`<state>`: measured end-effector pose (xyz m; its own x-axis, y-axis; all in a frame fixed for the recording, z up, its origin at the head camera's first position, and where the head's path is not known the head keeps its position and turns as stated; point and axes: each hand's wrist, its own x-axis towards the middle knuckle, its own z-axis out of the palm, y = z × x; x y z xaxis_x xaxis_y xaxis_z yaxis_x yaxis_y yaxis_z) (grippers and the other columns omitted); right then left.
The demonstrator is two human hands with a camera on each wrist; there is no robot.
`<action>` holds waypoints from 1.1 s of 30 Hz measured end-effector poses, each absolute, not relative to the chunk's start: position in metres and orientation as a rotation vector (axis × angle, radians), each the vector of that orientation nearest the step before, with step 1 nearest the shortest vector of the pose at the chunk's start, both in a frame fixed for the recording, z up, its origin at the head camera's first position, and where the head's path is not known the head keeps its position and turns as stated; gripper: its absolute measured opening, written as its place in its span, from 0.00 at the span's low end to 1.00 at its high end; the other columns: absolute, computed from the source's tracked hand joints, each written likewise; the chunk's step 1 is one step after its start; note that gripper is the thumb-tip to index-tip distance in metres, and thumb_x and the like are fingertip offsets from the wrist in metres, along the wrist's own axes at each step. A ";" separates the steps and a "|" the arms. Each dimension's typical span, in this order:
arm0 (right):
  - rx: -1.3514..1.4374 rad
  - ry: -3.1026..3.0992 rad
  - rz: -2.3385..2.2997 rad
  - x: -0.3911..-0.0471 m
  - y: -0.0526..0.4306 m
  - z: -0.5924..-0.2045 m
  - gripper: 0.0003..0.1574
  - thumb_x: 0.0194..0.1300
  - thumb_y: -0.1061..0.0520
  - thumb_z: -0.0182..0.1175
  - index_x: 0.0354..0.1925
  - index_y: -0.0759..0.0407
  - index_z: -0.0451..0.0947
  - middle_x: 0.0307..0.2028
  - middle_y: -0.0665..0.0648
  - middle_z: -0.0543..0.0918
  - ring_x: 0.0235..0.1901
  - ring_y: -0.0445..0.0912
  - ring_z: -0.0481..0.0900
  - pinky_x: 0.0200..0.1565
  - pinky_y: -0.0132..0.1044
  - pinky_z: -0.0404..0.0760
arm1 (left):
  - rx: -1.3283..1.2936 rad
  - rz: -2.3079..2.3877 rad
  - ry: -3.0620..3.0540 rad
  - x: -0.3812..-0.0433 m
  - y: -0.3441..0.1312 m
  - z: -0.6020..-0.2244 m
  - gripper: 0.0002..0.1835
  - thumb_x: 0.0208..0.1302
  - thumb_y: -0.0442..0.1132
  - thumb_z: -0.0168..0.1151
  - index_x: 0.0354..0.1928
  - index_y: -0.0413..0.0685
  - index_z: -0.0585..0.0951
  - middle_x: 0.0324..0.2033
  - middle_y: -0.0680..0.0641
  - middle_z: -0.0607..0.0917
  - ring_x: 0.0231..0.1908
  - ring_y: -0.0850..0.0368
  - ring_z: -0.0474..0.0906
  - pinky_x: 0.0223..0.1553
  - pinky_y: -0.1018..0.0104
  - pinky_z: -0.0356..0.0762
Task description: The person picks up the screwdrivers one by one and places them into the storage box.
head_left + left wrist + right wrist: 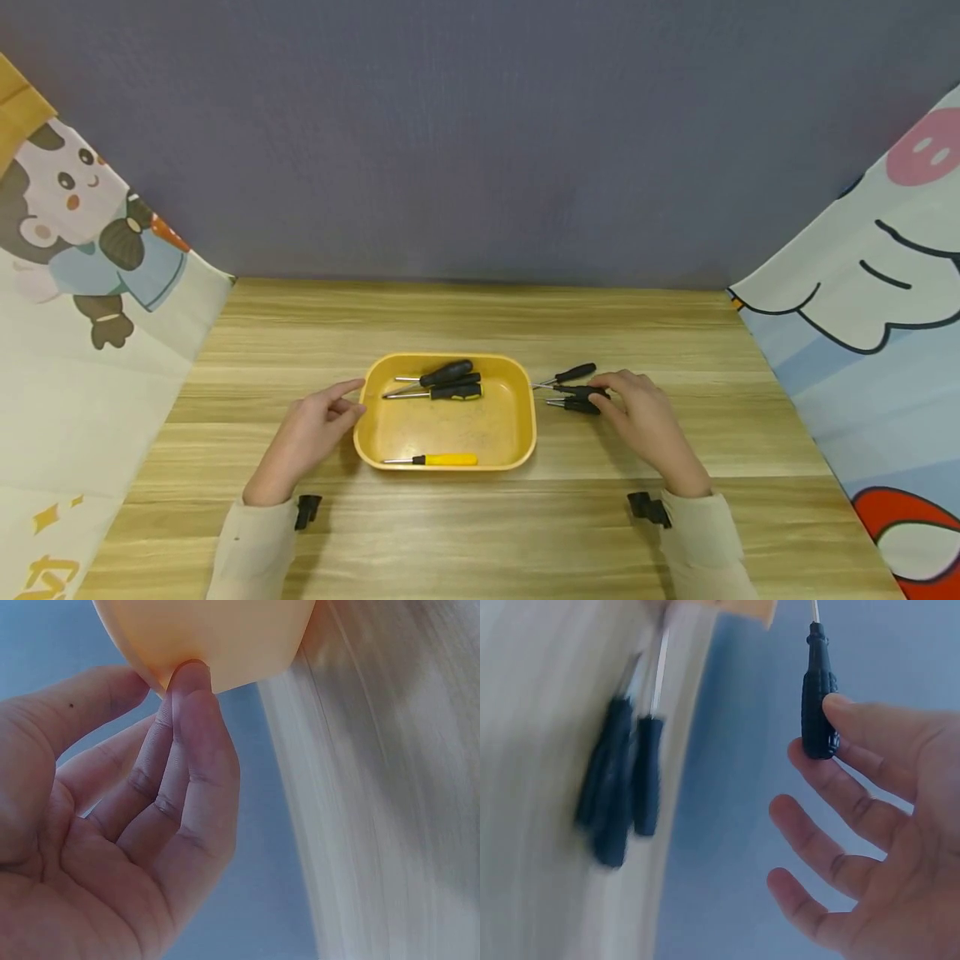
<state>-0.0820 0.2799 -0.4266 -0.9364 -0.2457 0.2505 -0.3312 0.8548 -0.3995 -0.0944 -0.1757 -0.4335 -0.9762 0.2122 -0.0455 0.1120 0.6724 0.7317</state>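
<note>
My left hand (311,432) pinches the left rim of a yellow plastic tray (420,429), thumb on one side and fingers against its outer wall (232,645). My right hand (648,421) is just right of the tray. It pinches the handle end of a black screwdriver (820,712) between thumb and fingertips, raised off the table with its shaft towards the tray. Beside it, several black-handled screwdrivers (613,780) lie on the table. Inside the tray are several black screwdrivers (448,372), one with yellow marks (456,392), and a yellow-handled screwdriver (450,459) along the near wall.
The wood-grain table (465,533) reaches a grey back panel (480,150). Cartoon-printed sheets stand along the left (97,275) and right (892,317) sides. A black wrist mount (308,511) is on the left sleeve and another mount (648,508) on the right.
</note>
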 end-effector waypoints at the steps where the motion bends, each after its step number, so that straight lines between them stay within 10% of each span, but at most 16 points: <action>1: 0.464 -2.838 0.658 -0.085 0.274 -0.422 0.14 0.66 0.57 0.68 0.50 0.58 0.83 0.44 0.57 0.84 0.42 0.58 0.79 0.43 0.57 0.76 | 0.270 1.191 2.757 -0.094 -0.176 -0.433 0.24 0.71 0.36 0.62 0.66 0.37 0.75 0.38 0.44 0.87 0.37 0.52 0.84 0.36 0.58 0.83; 22: 0.916 -2.840 0.527 -0.143 0.129 -0.381 0.13 0.70 0.52 0.64 0.51 0.52 0.83 0.48 0.52 0.84 0.50 0.53 0.78 0.54 0.56 0.75 | 0.280 1.183 2.778 -0.095 -0.176 -0.437 0.23 0.71 0.36 0.62 0.65 0.37 0.75 0.37 0.44 0.88 0.35 0.53 0.84 0.35 0.58 0.83; 33: 0.965 -3.094 0.241 -0.146 0.101 -0.394 0.09 0.72 0.49 0.63 0.46 0.49 0.84 0.41 0.49 0.83 0.39 0.49 0.79 0.44 0.50 0.77 | 0.269 1.181 2.777 -0.096 -0.175 -0.437 0.23 0.71 0.37 0.62 0.66 0.38 0.75 0.38 0.44 0.88 0.36 0.51 0.84 0.37 0.55 0.83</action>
